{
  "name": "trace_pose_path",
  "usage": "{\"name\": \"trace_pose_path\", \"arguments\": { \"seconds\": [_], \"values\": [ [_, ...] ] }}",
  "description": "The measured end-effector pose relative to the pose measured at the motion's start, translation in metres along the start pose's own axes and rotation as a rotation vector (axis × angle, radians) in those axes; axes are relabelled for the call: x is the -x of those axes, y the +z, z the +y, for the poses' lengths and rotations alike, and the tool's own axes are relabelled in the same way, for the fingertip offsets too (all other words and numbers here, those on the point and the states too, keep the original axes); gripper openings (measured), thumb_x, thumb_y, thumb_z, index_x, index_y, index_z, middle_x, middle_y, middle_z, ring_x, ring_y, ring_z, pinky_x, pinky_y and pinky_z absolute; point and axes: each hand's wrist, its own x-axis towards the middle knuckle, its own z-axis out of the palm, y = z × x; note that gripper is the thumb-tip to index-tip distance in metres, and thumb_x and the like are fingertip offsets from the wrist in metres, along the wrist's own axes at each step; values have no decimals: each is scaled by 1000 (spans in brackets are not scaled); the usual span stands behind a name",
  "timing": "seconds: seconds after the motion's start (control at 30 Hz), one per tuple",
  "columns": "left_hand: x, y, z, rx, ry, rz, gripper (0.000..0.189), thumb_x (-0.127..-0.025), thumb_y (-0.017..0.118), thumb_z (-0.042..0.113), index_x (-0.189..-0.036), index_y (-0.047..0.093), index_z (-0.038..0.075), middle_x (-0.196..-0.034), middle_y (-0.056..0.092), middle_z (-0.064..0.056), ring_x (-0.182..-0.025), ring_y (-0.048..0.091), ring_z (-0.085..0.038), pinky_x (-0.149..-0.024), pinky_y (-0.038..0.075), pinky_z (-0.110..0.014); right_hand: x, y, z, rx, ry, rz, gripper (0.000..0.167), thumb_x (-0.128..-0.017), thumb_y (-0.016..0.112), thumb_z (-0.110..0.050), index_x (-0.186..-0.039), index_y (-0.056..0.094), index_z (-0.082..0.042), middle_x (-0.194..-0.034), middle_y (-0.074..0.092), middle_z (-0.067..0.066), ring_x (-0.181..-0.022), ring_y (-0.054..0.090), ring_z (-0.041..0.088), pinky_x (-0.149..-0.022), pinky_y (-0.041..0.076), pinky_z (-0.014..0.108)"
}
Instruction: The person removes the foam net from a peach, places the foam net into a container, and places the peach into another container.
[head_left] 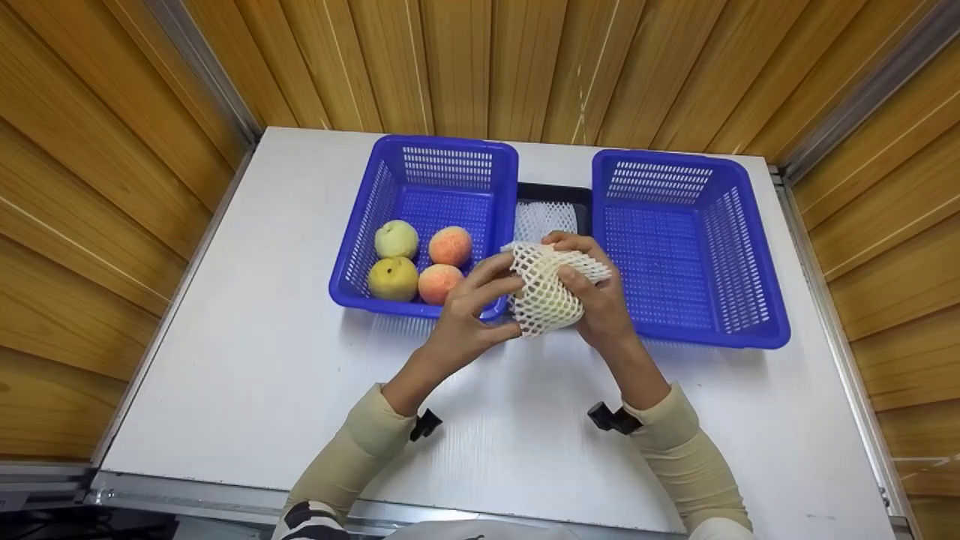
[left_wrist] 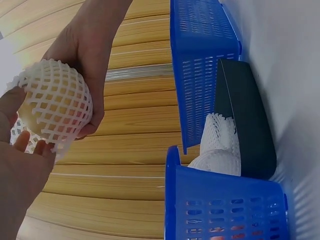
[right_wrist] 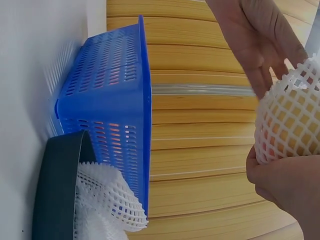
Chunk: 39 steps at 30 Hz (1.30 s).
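Note:
A round, pale yellowish fruit sits inside a white foam fruit net, held up between both hands above the front of the table. My right hand grips the netted fruit from the right, its thumb pressed on the gathered end of the net. On the other side my left hand holds the net's open edge, fingers above and thumb below. In the left wrist view the fruit shows through the mesh and at the net's opening.
A blue basket on the left holds several fruits: two peach-coloured, one pale green, one yellow-brown. Another blue basket stands on the right. Between them, a black tray contains more white foam nets.

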Motion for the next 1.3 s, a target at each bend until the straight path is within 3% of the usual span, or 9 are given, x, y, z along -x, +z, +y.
{"name": "trace_pose_path", "arguments": {
  "seconds": [0.17,0.53,0.87,1.03,1.13,1.3],
  "values": [
    [-1,6,-3,-69,32,-31,57,-74,86,-5,-126,62,-4,-143,47,-30,-134,49,-39,-110,48,-43,-1,4,3,-14,-8,3,30,-91,55,1,-118,64,-7,-131,52,17,-115,55,27,-93,56,31],
    [0,12,-6,-238,66,39,60,-78,87,4,-129,56,1,-139,50,-26,-129,53,-39,-109,49,-40,-3,10,7,34,-17,9,33,-90,55,0,-121,64,-7,-133,53,16,-120,53,30,-97,54,34],
    [-2,2,-3,-256,48,7,69,-72,93,11,-128,53,2,-138,49,-24,-130,51,-36,-109,48,-39,-4,-1,-4,42,62,-89,42,-96,53,-1,-137,59,2,-140,58,22,-121,57,34,-96,57,38],
    [0,-2,-4,-232,28,3,72,-69,93,8,-128,54,2,-140,49,-24,-131,50,-37,-111,47,-41,-4,-13,-10,76,78,-130,37,-100,57,-3,-136,59,6,-140,59,22,-119,62,33,-95,58,38],
    [0,-4,-4,-213,25,6,73,-66,92,3,-129,54,1,-140,48,-25,-132,49,-37,-112,46,-42,-4,-18,-14,126,72,-98,33,-100,61,-5,-131,64,6,-134,64,21,-117,65,31,-94,58,36],
    [-4,-9,-3,-209,23,29,74,-66,86,0,-133,55,1,-143,48,-23,-135,49,-35,-111,46,-42,-4,-23,-21,207,79,36,25,-97,67,-4,-121,73,-1,-119,73,14,-103,70,23,-86,60,31]
  ]
}}
